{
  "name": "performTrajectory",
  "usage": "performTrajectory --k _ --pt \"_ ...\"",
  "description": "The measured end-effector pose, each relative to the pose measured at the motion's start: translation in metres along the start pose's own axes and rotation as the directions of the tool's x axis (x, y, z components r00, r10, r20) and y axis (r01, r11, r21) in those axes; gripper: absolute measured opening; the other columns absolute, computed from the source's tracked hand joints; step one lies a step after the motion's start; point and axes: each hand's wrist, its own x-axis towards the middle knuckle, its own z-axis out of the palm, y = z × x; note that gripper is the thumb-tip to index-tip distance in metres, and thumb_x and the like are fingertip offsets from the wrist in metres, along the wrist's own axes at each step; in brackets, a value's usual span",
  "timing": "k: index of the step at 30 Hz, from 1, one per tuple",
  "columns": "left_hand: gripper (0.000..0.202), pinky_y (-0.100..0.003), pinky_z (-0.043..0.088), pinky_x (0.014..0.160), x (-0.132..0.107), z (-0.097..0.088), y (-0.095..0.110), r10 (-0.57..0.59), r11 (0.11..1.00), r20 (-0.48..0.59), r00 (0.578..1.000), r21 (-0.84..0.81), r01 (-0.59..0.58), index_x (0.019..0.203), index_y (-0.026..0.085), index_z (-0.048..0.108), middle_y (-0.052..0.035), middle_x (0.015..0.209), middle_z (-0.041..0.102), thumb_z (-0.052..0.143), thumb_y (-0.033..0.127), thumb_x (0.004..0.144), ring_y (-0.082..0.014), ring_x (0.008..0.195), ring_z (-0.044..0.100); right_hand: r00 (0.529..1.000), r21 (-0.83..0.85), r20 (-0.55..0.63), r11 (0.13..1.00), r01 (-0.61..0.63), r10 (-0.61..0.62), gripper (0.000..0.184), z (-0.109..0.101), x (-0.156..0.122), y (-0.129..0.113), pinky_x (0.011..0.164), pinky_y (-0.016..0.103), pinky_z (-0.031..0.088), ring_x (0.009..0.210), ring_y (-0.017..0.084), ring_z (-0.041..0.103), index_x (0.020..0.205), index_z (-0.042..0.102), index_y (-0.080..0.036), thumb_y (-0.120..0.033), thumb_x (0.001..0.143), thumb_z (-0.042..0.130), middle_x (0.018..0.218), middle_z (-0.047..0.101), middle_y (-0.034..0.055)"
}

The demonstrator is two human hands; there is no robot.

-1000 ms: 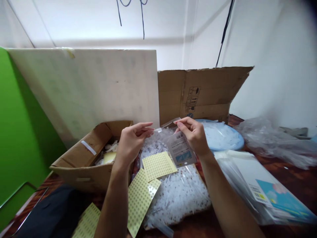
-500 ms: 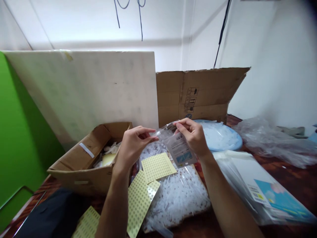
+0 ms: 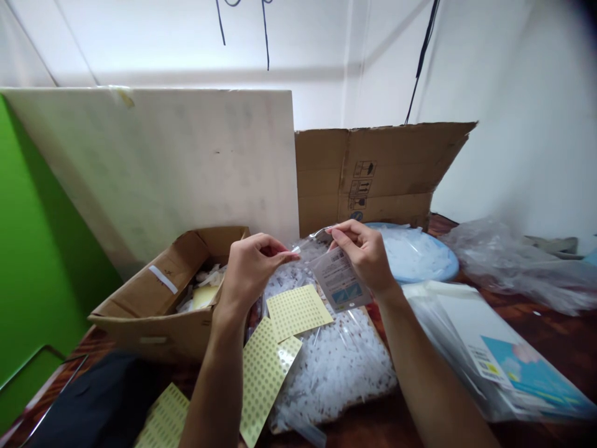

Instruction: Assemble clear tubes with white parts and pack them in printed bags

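Head view: left hand [image 3: 249, 267] nearly closed, thumb and forefinger pinched at the left corner of the clear flap on a small clear packet [image 3: 339, 283]; the other fingers curl in behind, exact hold there hidden; right hand [image 3: 366, 255] closed in a pinch too, thumb on the near side, fingertips at the packet's upper right edge, remaining fingers folded; packet hangs tilted between the hands, clear flap stretched from one to the other, printed card with barcode and blue patch showing below, small round hole at the bottom edge; it's held up in front of a clear bag of small white pieces [image 3: 336, 367].

Around the hands: upper yellow sticker sheet [image 3: 298, 313] lies on the bag just below the packet, overlapping a longer yellow sheet [image 3: 265, 373] nearer the left forearm; third yellow sheet [image 3: 163, 418] left of that forearm; open cardboard box [image 3: 153, 336] beside the left forearm, scraps inside; blue basin [image 3: 453, 269] with white pieces behind the right hand; stack of clear sleeves with printed cards [image 3: 471, 336] right of the right forearm; crumpled clear plastic [image 3: 517, 267] farther right.
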Motion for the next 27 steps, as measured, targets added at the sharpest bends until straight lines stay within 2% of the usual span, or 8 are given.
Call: performTrajectory --k 9,14,20,27 --pt "0.027 -0.025 0.049 0.052 -0.0003 -0.0043 -0.0021 0.002 1.000 -0.036 0.999 0.015 -0.001 0.075 0.020 0.076 -0.0031 0.069 0.074 0.087 0.044 0.073 -0.0170 0.063 0.066 1.000 0.012 0.004 1.000 -0.008 0.008 0.020 0.0009 -0.0006 0.0006 0.058 0.026 0.049 0.064 0.016 0.066 0.097 0.074 -0.018 -0.038 0.095 0.069 0.073 0.072 0.0026" --pt "0.025 -0.025 0.052 0.058 -0.0006 -0.0047 -0.0010 0.024 0.999 -0.042 0.999 -0.022 -0.025 0.078 0.019 0.076 -0.0039 0.074 0.076 0.086 0.043 0.076 -0.0176 0.068 0.069 1.000 0.014 0.000 1.000 -0.015 0.015 0.022 0.0003 0.0002 0.0001 0.057 0.026 0.049 0.063 0.016 0.066 0.097 0.074 -0.018 -0.039 0.095 0.069 0.072 0.071 0.0024" --pt "0.019 -0.028 0.058 0.063 -0.0011 -0.0076 -0.0016 -0.002 0.996 -0.038 0.999 -0.094 -0.002 0.081 0.019 0.079 -0.0060 0.078 0.078 0.084 0.037 0.078 -0.0202 0.073 0.073 1.000 0.012 -0.006 1.000 -0.009 0.009 0.021 0.0005 0.0012 -0.0011 0.058 0.027 0.049 0.064 0.016 0.066 0.095 0.074 -0.018 -0.039 0.094 0.070 0.072 0.071 0.0026" --pt "0.012 -0.032 0.063 0.079 -0.0017 -0.0092 -0.0062 -0.027 0.987 -0.050 0.998 -0.160 0.019 0.093 0.022 0.082 -0.0056 0.089 0.081 0.077 0.028 0.084 -0.0208 0.082 0.077 1.000 0.012 -0.009 1.000 -0.006 0.006 0.020 0.0001 0.0014 0.0010 0.058 0.028 0.049 0.065 0.017 0.066 0.096 0.073 -0.019 -0.038 0.095 0.068 0.072 0.072 0.0025"
